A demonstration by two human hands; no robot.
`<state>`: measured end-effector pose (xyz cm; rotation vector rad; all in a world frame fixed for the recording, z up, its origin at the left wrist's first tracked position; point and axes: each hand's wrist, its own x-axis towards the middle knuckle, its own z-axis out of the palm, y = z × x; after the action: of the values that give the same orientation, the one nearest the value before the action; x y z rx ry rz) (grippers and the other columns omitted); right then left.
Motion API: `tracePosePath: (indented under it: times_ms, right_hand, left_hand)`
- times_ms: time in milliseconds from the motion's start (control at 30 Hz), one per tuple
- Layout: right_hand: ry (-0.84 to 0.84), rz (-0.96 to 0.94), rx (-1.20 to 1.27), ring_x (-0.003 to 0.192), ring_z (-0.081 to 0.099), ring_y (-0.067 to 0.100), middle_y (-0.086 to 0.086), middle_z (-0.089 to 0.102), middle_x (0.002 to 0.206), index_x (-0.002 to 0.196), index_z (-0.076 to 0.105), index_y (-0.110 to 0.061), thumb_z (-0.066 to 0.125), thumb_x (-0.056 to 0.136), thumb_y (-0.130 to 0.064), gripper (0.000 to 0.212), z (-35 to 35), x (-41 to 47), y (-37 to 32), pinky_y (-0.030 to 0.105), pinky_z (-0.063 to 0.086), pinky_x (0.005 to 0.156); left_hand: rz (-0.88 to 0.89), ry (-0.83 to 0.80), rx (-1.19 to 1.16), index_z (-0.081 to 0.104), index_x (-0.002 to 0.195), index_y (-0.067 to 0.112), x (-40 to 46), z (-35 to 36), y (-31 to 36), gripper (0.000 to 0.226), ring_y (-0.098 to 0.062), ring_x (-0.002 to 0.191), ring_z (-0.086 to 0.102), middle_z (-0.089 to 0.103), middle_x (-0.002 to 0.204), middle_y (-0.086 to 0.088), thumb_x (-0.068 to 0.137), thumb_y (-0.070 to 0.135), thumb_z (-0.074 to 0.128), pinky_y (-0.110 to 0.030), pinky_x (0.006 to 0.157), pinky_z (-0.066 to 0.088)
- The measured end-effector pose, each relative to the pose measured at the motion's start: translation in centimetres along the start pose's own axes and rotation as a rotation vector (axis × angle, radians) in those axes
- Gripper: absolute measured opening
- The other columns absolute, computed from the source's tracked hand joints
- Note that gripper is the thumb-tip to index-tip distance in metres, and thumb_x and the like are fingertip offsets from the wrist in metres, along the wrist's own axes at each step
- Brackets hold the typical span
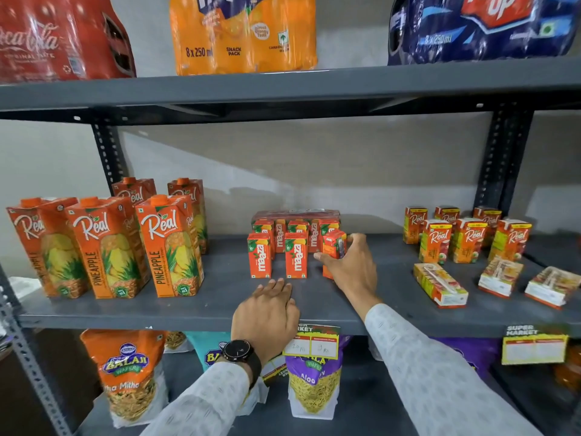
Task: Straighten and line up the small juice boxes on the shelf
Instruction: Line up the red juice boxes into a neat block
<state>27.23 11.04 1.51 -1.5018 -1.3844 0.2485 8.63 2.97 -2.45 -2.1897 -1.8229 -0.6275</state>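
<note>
Small orange Maaza juice boxes stand in the middle of the grey shelf [195, 297]. Two front ones, the left box [260, 255] and the middle box [296, 255], face forward and upright. My right hand [350, 265] is shut on a third Maaza box [334, 247] at the right end of that front row; this box is turned askew. Behind them stand more Maaza boxes and a wrapped pack [295, 217]. My left hand [267, 313] rests palm down on the shelf's front edge, fingers apart, holding nothing.
Tall Real pineapple cartons [171, 247] stand to the left. Small Real juice boxes [435, 242] stand at the right, with three lying flat [440, 284] in front of them. Soda multipacks fill the shelf above; snack bags [312, 385] sit below.
</note>
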Motion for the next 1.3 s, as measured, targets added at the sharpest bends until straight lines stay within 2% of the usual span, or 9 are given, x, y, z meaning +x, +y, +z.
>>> tracePosePath:
  times_ms: [67,200,400,500,733,900,1167,1233,1300]
  right_hand:
    - [-0.006,-0.008,-0.004,0.093,0.062,0.015,-0.005,0.062,0.111,0.118,0.045,-0.026,0.084,0.074,-0.055,0.065,0.0,0.0,0.0,0.032,0.048,0.07]
    - [-0.03,-0.023,0.058,0.1,0.068,0.018,-0.006,0.07,0.108,0.122,0.054,-0.026,0.082,0.08,-0.043,0.053,0.0,0.3,0.5,0.042,0.058,0.087]
    - [-0.07,0.053,0.205,0.096,0.07,0.012,-0.009,0.069,0.105,0.123,0.063,-0.024,0.079,0.086,-0.026,0.04,-0.3,0.8,0.9,0.027,0.055,0.077]
    - [-0.081,0.067,0.274,0.099,0.071,0.012,-0.009,0.069,0.106,0.13,0.06,-0.024,0.079,0.088,-0.023,0.046,-0.5,0.8,0.9,0.019,0.051,0.069]
    - [-0.026,0.038,0.135,0.093,0.066,0.01,-0.011,0.064,0.103,0.121,0.053,-0.027,0.089,0.073,-0.048,0.064,0.3,0.7,1.2,0.034,0.058,0.083]
    - [-0.054,0.02,0.128,0.097,0.068,0.01,-0.003,0.073,0.115,0.126,0.065,-0.02,0.084,0.084,-0.034,0.049,0.4,0.9,1.4,0.027,0.052,0.082]
    - [-0.112,0.093,0.213,0.108,0.069,0.014,-0.003,0.07,0.12,0.133,0.061,-0.02,0.082,0.087,-0.027,0.051,-0.4,0.4,0.9,0.017,0.047,0.071]
    - [-0.155,0.126,0.233,0.115,0.066,0.016,-0.002,0.067,0.127,0.142,0.054,-0.021,0.085,0.084,-0.025,0.066,-0.8,-0.1,0.8,0.02,0.05,0.077]
    - [-0.179,0.173,0.23,0.128,0.059,0.021,0.002,0.061,0.139,0.151,0.044,-0.023,0.086,0.082,-0.026,0.081,-1.8,-0.8,0.9,0.032,0.05,0.095]
  left_hand:
    - [-0.002,0.002,0.002,0.055,0.142,0.023,-0.1,0.0,-0.1,0.058,-0.014,0.141,0.046,0.051,0.152,0.004,0.096,0.041,0.024,-0.032,0.117,0.037]
    - [0.002,0.002,0.008,0.054,0.143,0.023,-0.1,0.0,0.0,0.056,-0.013,0.142,0.043,0.05,0.153,0.004,0.098,0.04,0.026,-0.03,0.117,0.033]
    - [0.005,-0.008,0.003,0.051,0.145,0.025,-0.2,-0.2,-0.1,0.056,-0.013,0.144,0.041,0.046,0.155,0.006,0.099,0.042,0.024,-0.029,0.116,0.033]
    - [0.001,-0.006,0.004,0.051,0.145,0.025,-0.1,-0.3,0.0,0.055,-0.013,0.143,0.042,0.047,0.155,0.006,0.1,0.042,0.024,-0.03,0.115,0.035]
    - [0.007,-0.014,0.016,0.051,0.145,0.024,-0.1,-0.3,0.0,0.057,-0.012,0.144,0.041,0.046,0.155,0.006,0.099,0.042,0.022,-0.029,0.117,0.032]
    - [0.009,-0.027,0.016,0.048,0.147,0.025,-0.1,-0.4,-0.1,0.057,-0.013,0.145,0.039,0.044,0.156,0.006,0.1,0.043,0.022,-0.03,0.116,0.034]
    - [0.025,-0.061,-0.026,0.048,0.147,0.023,-0.1,-0.6,-0.3,0.057,-0.015,0.146,0.037,0.044,0.157,0.003,0.1,0.041,0.022,-0.032,0.119,0.03]
    - [0.053,-0.067,-0.049,0.047,0.147,0.021,0.0,-0.8,-0.3,0.056,-0.016,0.147,0.035,0.042,0.158,0.002,0.101,0.04,0.023,-0.032,0.121,0.026]
    - [0.071,-0.066,-0.065,0.048,0.147,0.02,-0.1,-0.8,-0.3,0.055,-0.017,0.147,0.035,0.043,0.158,0.0,0.101,0.039,0.024,-0.033,0.121,0.025]
